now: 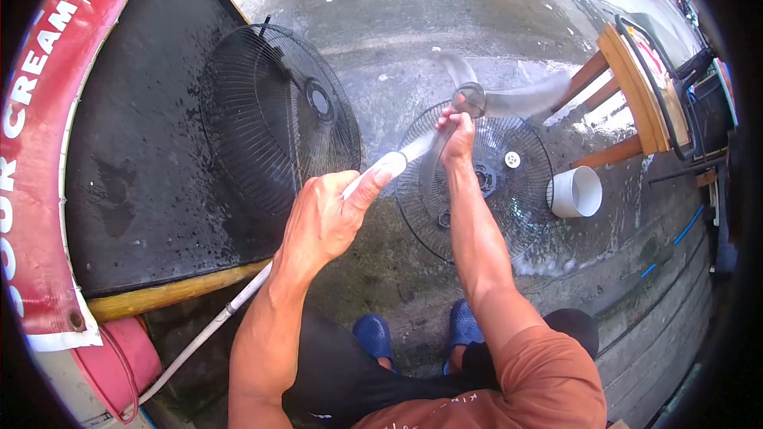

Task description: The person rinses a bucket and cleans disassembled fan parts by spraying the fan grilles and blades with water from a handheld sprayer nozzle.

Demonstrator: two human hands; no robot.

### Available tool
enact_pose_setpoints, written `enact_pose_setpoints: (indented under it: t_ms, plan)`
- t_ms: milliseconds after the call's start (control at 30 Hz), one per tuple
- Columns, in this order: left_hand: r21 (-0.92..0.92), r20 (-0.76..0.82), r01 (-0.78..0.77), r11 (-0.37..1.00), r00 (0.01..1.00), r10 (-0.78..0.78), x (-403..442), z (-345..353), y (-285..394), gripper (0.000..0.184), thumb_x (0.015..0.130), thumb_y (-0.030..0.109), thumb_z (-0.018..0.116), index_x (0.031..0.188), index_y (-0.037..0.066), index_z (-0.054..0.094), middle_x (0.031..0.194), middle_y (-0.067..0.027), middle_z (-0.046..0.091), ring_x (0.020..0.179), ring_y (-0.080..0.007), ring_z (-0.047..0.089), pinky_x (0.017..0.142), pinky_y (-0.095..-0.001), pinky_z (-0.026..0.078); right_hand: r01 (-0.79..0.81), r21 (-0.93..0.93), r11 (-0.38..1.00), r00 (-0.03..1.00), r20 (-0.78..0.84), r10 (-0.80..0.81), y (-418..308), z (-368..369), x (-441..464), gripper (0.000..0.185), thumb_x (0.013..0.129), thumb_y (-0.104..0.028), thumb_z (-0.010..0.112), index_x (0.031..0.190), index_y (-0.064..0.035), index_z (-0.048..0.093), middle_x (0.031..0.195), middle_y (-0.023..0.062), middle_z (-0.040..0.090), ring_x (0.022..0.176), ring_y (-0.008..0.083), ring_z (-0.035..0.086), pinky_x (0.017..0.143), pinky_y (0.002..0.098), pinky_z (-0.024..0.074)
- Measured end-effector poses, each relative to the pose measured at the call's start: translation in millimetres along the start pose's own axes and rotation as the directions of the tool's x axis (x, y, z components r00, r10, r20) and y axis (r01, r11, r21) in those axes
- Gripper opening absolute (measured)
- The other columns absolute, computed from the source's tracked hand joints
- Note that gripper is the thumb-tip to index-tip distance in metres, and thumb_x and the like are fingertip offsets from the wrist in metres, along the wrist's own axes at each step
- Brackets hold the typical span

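My left hand (330, 210) is closed around the end of a pale hose (226, 314), its thumb along the top near the mouth. Water (421, 145) sprays from it toward the right. In my right hand (458, 139) is a grey translucent fan blade (520, 99), gripped close to its hub and raised above the ground; water hits its lower blade. Below it a round wire fan guard (497, 226) lies flat on the wet concrete, with a small white round part (513, 160) on it. Another black fan guard (254, 127) leans against a dark board at left.
A white tub (564, 195) lies tipped beside the flat guard. At right stands a wooden stool or frame (612, 87). The dark board (143, 183) and a red banner (48, 151) line the left, above a pink basin (131, 357). Blue clogs (373, 338) are below me.
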State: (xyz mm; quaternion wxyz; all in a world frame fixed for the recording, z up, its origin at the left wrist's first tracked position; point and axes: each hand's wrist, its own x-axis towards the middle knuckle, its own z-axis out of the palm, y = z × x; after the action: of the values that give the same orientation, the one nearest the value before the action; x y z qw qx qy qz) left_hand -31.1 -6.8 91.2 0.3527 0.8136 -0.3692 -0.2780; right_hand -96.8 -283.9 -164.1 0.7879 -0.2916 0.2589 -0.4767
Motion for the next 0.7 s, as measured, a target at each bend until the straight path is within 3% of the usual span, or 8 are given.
enact_pose_setpoints:
  t_ms: [167, 300, 400, 433, 533, 567, 667, 700]
  plan:
    - [-0.018, 0.022, 0.003, 1.000, 1.000, -0.003, 5.1, 10.9, -4.6, 0.075, 0.099, 0.067, 0.049, 0.068, -0.001, 0.055, 0.057, -0.0038, 0.045, 0.057, -0.0122, 0.044, 0.054, -0.0336, 0.038, -0.289, 0.025, 0.957, 0.946, 0.160, 0.282, 4.3, -4.3, 0.0, 0.042, 0.088, -0.018, 0.048, 0.127, -0.0057, 0.059, 0.119, 0.0189, 0.067, 0.105, 0.0321, 0.065, 0.096, 0.0450, 0.0517]
    - [0.106, 0.109, 0.115, 0.988, 0.986, -0.126, 10.9, 15.0, -2.6, 0.076, 0.099, 0.068, 0.049, 0.066, -0.001, 0.053, 0.057, -0.0044, 0.044, 0.058, -0.0143, 0.044, 0.056, -0.0361, 0.039, -0.338, 0.223, 0.914, 0.938, 0.161, 0.307, 17.6, -16.8, -7.2, 0.034, 0.090, -0.019, 0.047, 0.119, -0.0060, 0.060, 0.119, 0.0180, 0.067, 0.103, 0.0333, 0.065, 0.093, 0.0483, 0.0524]
    - [0.141, 0.124, 0.154, 0.978, 0.977, -0.171, 13.4, 15.2, -3.7, 0.079, 0.097, 0.071, 0.047, 0.064, 0.000, 0.052, 0.057, -0.0052, 0.044, 0.058, -0.0160, 0.045, 0.057, -0.0377, 0.040, -0.310, 0.123, 0.943, 0.945, 0.146, 0.292, 24.0, -31.8, -8.8, 0.033, 0.093, -0.022, 0.048, 0.120, -0.0068, 0.059, 0.121, 0.0162, 0.067, 0.101, 0.0305, 0.065, 0.092, 0.0470, 0.0534]
    - [0.138, 0.122, 0.160, 0.977, 0.977, -0.177, 13.9, 14.4, -4.7, 0.080, 0.097, 0.073, 0.047, 0.064, 0.000, 0.052, 0.057, -0.0055, 0.044, 0.058, -0.0166, 0.045, 0.058, -0.0381, 0.040, -0.355, 0.060, 0.933, 0.932, 0.101, 0.348, 24.5, -37.4, -7.3, 0.032, 0.092, -0.022, 0.053, 0.121, -0.0093, 0.057, 0.108, 0.0097, 0.066, 0.090, 0.0236, 0.063, 0.083, 0.0404, 0.0537]
    - [0.113, 0.097, 0.156, 0.981, 0.981, -0.167, 17.2, 12.8, -7.1, 0.082, 0.096, 0.075, 0.045, 0.064, 0.000, 0.053, 0.057, -0.0058, 0.046, 0.058, -0.0164, 0.046, 0.058, -0.0376, 0.041, -0.156, -0.211, 0.965, 0.987, -0.076, 0.143, 42.2, -46.3, -0.4, 0.035, 0.090, -0.017, 0.059, 0.124, -0.0120, 0.054, 0.093, 0.0037, 0.058, 0.078, 0.0185, 0.057, 0.073, 0.0346, 0.0502]
    - [0.102, 0.078, 0.146, 0.984, 0.985, -0.154, 18.1, 12.6, -7.6, 0.082, 0.096, 0.075, 0.045, 0.064, 0.000, 0.053, 0.057, -0.0056, 0.046, 0.058, -0.0160, 0.046, 0.058, -0.0370, 0.041, -0.188, -0.228, 0.955, 0.982, -0.046, 0.182, 44.3, -51.9, 6.8, 0.056, 0.086, -0.015, 0.063, 0.139, -0.0092, 0.046, 0.113, 0.0038, 0.058, 0.099, 0.0193, 0.059, 0.091, 0.0352, 0.0492]
    - [0.078, 0.035, 0.119, 0.990, 0.992, -0.122, 19.9, 11.6, -9.7, 0.082, 0.096, 0.075, 0.044, 0.065, 0.000, 0.054, 0.057, -0.0051, 0.047, 0.058, -0.0147, 0.047, 0.057, -0.0354, 0.041, -0.014, -0.551, 0.834, 1.000, 0.005, 0.020, 37.4, -31.7, 7.7, 0.064, 0.085, -0.018, 0.067, 0.144, -0.0074, 0.043, 0.116, 0.0071, 0.058, 0.106, 0.0250, 0.058, 0.099, 0.0389, 0.0462]
    - [0.070, 0.029, 0.112, 0.991, 0.993, -0.114, 20.1, 11.7, -11.1, 0.082, 0.096, 0.075, 0.044, 0.065, 0.000, 0.055, 0.057, -0.0049, 0.047, 0.058, -0.0142, 0.047, 0.057, -0.0349, 0.040, 0.104, -0.594, 0.797, 0.994, 0.073, -0.076, 29.1, -15.6, -0.1, 0.072, 0.085, -0.026, 0.074, 0.145, -0.0022, 0.042, 0.125, 0.0144, 0.058, 0.114, 0.0299, 0.058, 0.104, 0.0425, 0.0443]
